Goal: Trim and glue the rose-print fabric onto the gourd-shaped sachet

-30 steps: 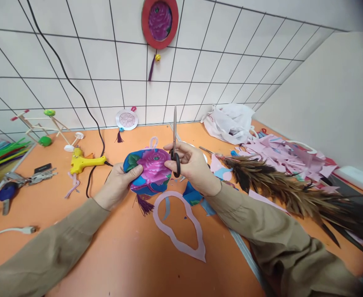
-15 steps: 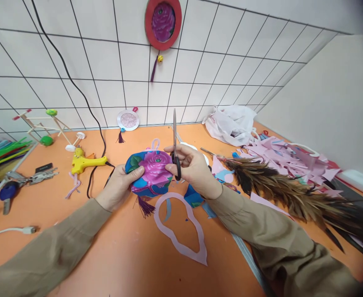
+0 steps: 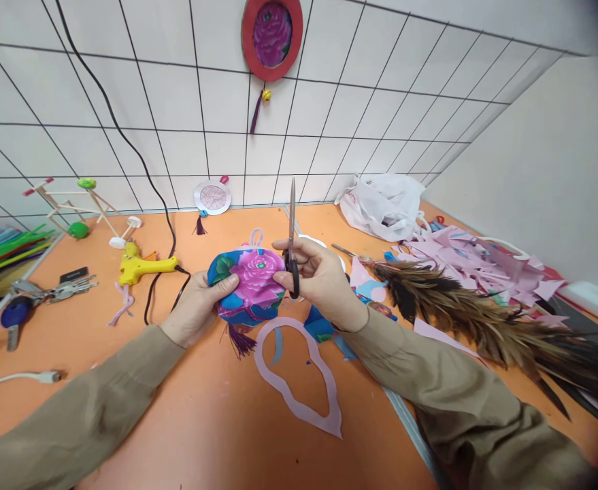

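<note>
A blue fabric piece with a large pink flower (image 3: 258, 275) is held up over the middle of the table; a pink loop tops it and a purple tassel (image 3: 241, 340) hangs below. My left hand (image 3: 199, 303) grips its left edge, thumb on the front. In my right hand (image 3: 322, 279) are scissors (image 3: 292, 224) with black handles, blades pointing up and together. Two right-hand fingertips also touch the flower piece's right edge. Beneath lies a pink outline cutout (image 3: 329, 388) on the orange table, beside blue fabric scraps (image 3: 319, 323).
Left: a yellow glue gun (image 3: 148, 265) with black cord, keys (image 3: 69, 291), a white cable (image 3: 23, 378), a stick model (image 3: 87, 204). Right: brown feathers (image 3: 462, 306), pink scraps (image 3: 482, 265), a white plastic bag (image 3: 380, 204). A red-framed flower ornament (image 3: 272, 37) hangs on the tiled wall.
The view has shifted very slightly, and the scissors lean a little more to the right. Both hands keep the same hold on the flower piece and scissors.
</note>
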Demonstrator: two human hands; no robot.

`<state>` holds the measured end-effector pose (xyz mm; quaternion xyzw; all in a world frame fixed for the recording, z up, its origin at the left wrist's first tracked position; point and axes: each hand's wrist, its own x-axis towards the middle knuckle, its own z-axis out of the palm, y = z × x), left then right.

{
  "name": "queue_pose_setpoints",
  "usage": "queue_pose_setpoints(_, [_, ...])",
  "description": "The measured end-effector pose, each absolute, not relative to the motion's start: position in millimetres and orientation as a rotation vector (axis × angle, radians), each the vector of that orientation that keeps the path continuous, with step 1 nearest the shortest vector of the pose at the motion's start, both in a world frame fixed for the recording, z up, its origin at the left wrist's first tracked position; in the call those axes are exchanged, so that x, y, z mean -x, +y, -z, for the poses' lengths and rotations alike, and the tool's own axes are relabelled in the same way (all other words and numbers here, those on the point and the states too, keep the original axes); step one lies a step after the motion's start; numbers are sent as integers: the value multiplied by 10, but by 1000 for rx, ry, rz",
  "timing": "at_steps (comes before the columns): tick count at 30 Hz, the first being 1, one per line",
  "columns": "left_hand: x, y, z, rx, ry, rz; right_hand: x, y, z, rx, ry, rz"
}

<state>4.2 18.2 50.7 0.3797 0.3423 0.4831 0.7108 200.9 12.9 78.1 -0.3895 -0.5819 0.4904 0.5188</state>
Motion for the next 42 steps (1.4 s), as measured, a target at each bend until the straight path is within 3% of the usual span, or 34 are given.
queue_pose_setpoints(20, [9,286,-483,-730,803,-1271,-2237,141,-886,701,-1625,-1307])
queue_pose_setpoints(42, [73,400,-521,-666,760,-1523,-2312,158,-925,875,-1762,-1369])
